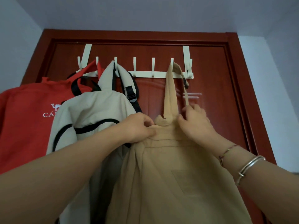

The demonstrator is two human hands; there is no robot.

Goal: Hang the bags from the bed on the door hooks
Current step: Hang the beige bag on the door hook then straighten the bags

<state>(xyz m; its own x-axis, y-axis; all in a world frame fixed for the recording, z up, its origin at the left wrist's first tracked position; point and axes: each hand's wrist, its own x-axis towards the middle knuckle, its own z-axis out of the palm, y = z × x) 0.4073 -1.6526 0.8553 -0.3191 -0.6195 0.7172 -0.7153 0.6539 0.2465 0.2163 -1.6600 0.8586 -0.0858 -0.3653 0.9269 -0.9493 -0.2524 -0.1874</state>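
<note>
A white over-door hook rack (144,73) spans the top of a dark red door (210,94). A tan backpack (174,175) hangs by its strap from a hook near the rack's right end. My left hand (137,126) pinches the top edge of the tan backpack. My right hand (195,125) holds its top on the right side, fingers by a thin dangling strap. To the left, a light grey backpack (90,110) with black trim hangs from a hook. Further left a red bag (25,120) with white lettering hangs too.
Two bare hooks (134,67) stand between the grey and tan bags. The door frame (242,94) and pale walls (275,78) flank the door. The bags overlap one another at the left. Bracelets circle my right wrist (239,165).
</note>
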